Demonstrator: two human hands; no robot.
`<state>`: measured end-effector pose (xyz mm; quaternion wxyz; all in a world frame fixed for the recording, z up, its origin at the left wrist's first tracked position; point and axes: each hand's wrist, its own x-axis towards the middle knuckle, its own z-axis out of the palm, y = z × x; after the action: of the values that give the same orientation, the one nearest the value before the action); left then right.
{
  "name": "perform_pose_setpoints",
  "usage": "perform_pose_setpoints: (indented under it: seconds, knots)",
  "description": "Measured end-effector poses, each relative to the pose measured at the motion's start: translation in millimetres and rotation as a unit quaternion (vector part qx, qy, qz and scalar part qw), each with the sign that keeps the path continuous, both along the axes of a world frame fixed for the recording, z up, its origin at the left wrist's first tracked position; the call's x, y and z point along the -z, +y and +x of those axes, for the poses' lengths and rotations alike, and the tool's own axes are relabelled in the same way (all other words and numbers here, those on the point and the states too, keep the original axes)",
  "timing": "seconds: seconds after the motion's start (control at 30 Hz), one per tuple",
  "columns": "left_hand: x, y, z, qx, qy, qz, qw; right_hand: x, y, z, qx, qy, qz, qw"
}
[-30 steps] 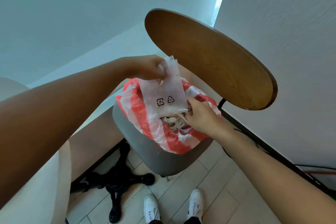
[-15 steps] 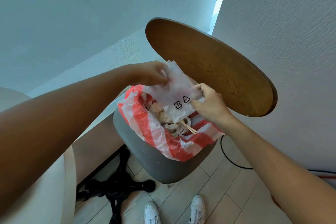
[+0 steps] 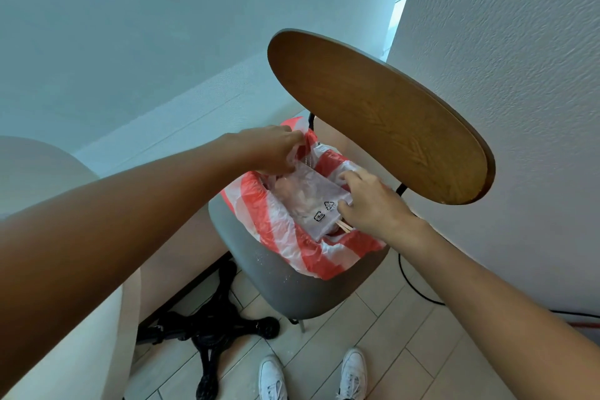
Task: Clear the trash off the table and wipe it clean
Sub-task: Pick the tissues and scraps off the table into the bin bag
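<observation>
Clear bag (image 3: 311, 201) now lower, down in the striped-liner bin (image 3: 292, 282) (round wooden table (image 3: 383, 114) overhangs far-right); left hand (image 3: 272, 149) and right hand (image 3: 370, 201) both pinch it.

Textured white walls (image 3: 519, 75), pale plank floor (image 3: 406, 351)

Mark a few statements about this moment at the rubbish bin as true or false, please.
1. The grey bin is lined with a red-and-white striped plastic bag. True.
2. The translucent plastic wrapper with printed recycling symbols lies on the round wooden tabletop. False: it is over the bin's opening, between both hands.
3. The left hand is at the wrapper's far end. True.
4. The right hand rests on the tabletop. False: it is at the wrapper's near end, over the bin.
5. The person wears black boots. False: white sneakers show on the pale tiled floor.
</observation>
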<state>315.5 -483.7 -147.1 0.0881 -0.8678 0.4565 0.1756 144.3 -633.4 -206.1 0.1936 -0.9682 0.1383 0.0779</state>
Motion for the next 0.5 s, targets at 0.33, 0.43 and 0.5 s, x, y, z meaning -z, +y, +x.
perform_pose_setpoints:
  seconds: [0.33, 0.43, 0.5]
  knots:
    - [-68, 26, -44, 0.004, -0.081, -0.085, 0.993, -57, 4, -13, -0.086, -0.047, -0.043, 0.994]
    - [-88, 45, -60, -0.028, -0.102, -0.108, 0.989, -81, 9, -13, -0.111, -0.074, -0.049, 0.990]
    - [-100, 60, -73, -0.052, -0.117, -0.119, 0.985, -96, 14, -13, -0.133, -0.092, -0.050, 0.986]
